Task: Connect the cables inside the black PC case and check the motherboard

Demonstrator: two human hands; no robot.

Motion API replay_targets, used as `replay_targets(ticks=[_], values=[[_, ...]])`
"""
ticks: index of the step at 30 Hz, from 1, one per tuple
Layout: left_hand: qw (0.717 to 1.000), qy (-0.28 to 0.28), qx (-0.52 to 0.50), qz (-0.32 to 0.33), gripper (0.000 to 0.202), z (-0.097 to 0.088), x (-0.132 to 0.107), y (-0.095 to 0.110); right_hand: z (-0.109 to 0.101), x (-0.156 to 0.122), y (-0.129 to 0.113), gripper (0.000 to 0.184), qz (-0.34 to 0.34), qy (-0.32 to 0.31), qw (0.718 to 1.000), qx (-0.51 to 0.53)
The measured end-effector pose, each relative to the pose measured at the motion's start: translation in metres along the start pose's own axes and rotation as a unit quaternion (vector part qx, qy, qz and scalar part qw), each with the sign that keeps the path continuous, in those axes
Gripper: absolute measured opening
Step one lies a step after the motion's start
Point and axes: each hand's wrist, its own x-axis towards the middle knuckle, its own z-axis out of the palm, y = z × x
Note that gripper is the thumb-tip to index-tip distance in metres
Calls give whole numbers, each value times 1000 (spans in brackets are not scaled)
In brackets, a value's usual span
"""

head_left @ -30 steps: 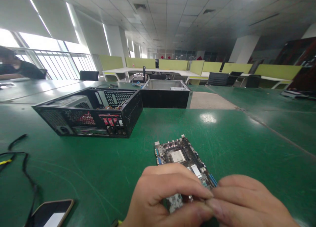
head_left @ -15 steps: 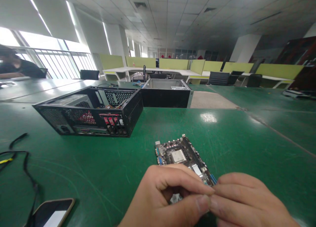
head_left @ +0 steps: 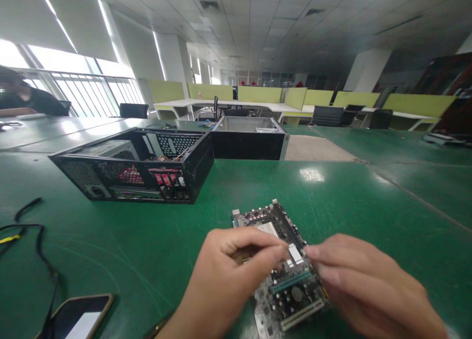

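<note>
A motherboard (head_left: 297, 294) lies flat on the green table in front of me, with a pale square processor (head_left: 268, 229) on it. Over its left part is my left hand (head_left: 232, 275), thumb and forefinger pinched together above the board. Whatever is in that pinch, if anything, is too small to make out. My right hand (head_left: 372, 280) is at the board's right edge, its fingers pressed together and tips close to the memory slots (head_left: 289, 226). Its grip is hidden too. The hands are apart and cover parts of the board.
An opened black computer case (head_left: 147, 182) stands at the left, and another case (head_left: 247, 145) behind it. A phone (head_left: 81, 319) and a black cable (head_left: 40, 250) lie at the near left. A person (head_left: 33, 98) sits at the far left. The table (head_left: 368, 206) has a pale patch.
My hands were together at the fingertips near the board's close end. They have parted and moved farther over the board, uncovering its near slots.
</note>
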Motion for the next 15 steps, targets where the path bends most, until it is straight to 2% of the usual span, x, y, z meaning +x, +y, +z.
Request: replay_targets(ticks=[2, 4, 6, 8, 11, 13, 15], values=[[995, 57, 79, 13, 7, -8, 8, -12, 6, 1, 8, 8, 40, 16, 999, 1], [980, 85, 177, 37, 16, -16, 17, -30, 12, -1, 18, 2, 100, -5, 995, -1], [957, 66, 278, 52, 23, -24, 24, -53, 17, -5, 30, 9, 161, -63, 985, -4], [923, 26, 381, 38, 26, -31, 30, -76, 19, -8, 41, 11, 229, -132, 964, -5], [871, -39, 489, -12, 58, -39, 32, -106, 18, -10, 55, 19, 306, -215, 927, -2], [854, -62, 516, -27, 69, -43, 31, -117, 16, -9, 60, 20, 334, -240, 911, 6], [851, -57, 523, -14, 66, -46, 31, -120, 15, -8, 63, 21, 364, -240, 899, 42]])
